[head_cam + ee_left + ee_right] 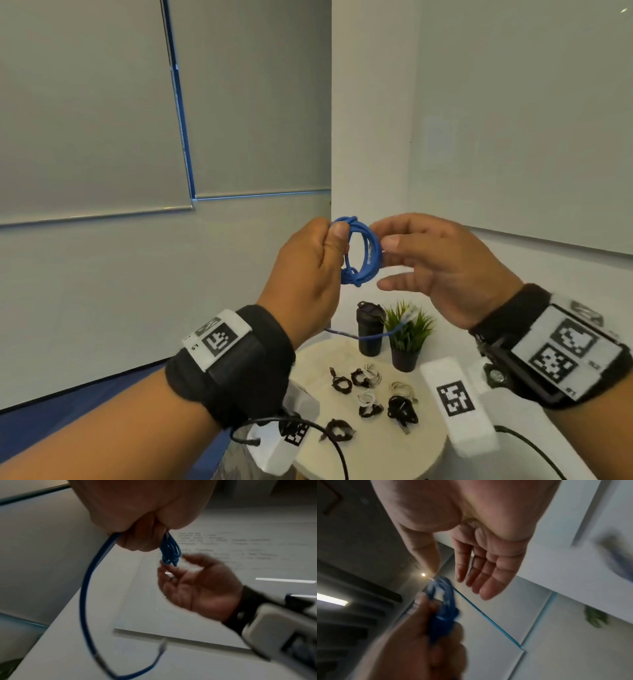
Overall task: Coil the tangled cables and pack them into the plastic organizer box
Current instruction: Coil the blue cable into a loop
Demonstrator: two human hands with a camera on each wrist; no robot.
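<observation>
A blue cable wound into a small coil (363, 253) is held up at chest height, well above the table. My left hand (329, 250) grips one side of the coil, thumb pressed on top of the loops. The cable's loose tail (363, 337) hangs below, ending in a clear plug (409, 317) in front of the plant. My right hand (404, 253) is just right of the coil with fingers spread and relaxed, its thumb tip near the loops. The left wrist view shows the coil (170, 550) under my left hand. In the right wrist view the right hand (488, 568) is open. No organizer box is in view.
Below stands a round pale table (421, 455) with several small coiled black and white cables (400, 409) on it. A black tumbler (370, 329) and a potted plant (407, 342) stand at its far edge. White marker blocks (455, 404) flank the table. Walls are close behind.
</observation>
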